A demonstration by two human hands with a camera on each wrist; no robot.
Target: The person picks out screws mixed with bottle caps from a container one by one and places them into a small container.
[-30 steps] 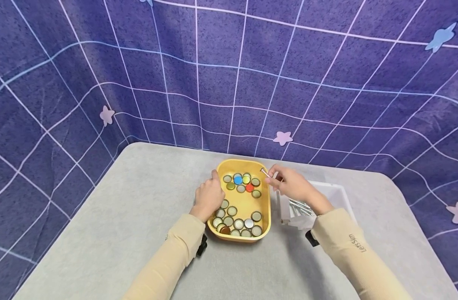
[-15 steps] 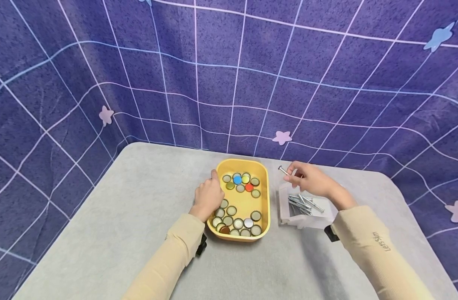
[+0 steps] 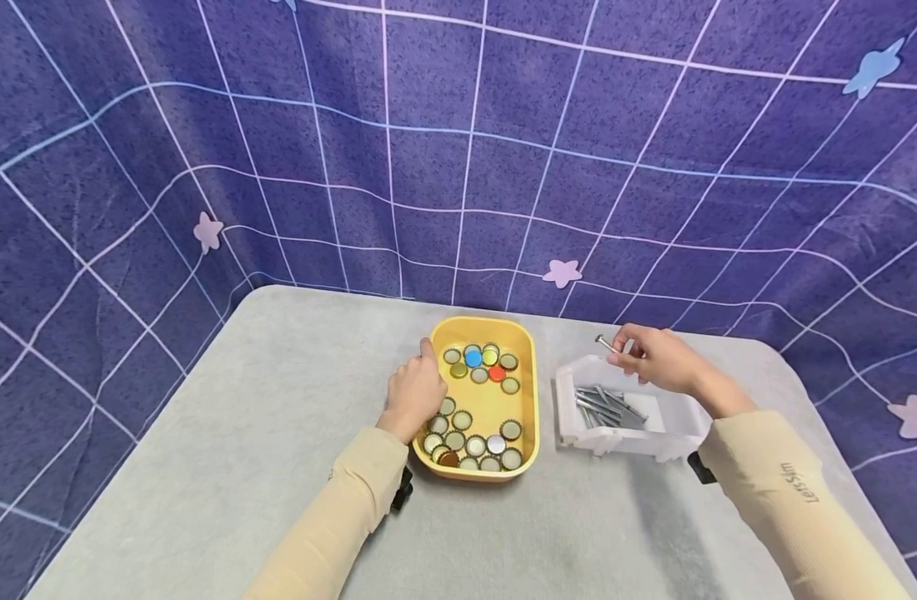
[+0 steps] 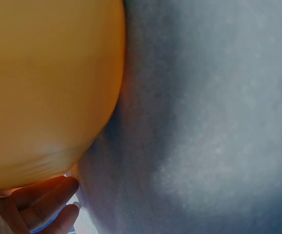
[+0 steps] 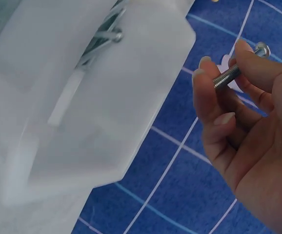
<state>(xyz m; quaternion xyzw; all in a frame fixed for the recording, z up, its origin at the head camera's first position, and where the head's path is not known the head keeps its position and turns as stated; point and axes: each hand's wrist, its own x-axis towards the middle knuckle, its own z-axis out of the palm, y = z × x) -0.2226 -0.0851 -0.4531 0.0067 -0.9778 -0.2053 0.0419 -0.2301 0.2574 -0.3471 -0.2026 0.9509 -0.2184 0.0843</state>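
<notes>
My left hand (image 3: pixel 416 392) holds the left side of a yellow tray (image 3: pixel 535 400) with bottle caps lying in it. The left wrist view shows the fingers (image 4: pixel 48 200) against the tray's outer wall (image 4: pixel 48 97); the thumb is hidden there. My right hand (image 3: pixel 661 358) pinches a silver bolt (image 3: pixel 603 342) between thumb and fingertips, its head sticking out. The hand is above the back of a translucent white bin (image 3: pixel 567 421), where several more bolts (image 3: pixel 601 407) lie in a heap. From the right wrist, the bolt (image 5: pixel 229 75) appears tilted, apart from the bin (image 5: pixel 107 112).
Tray and bin stand side by side on a grey table (image 3: pixel 293 400), with a narrow gap between them. A purple curtain (image 3: pixel 428 167) with a grid pattern and stars hangs behind the table and along its sides.
My right hand has moved right with the bolt, from the tray's right rim to over the back of the white bin, uncovering the bolts inside. The left hand has stayed on the tray.
</notes>
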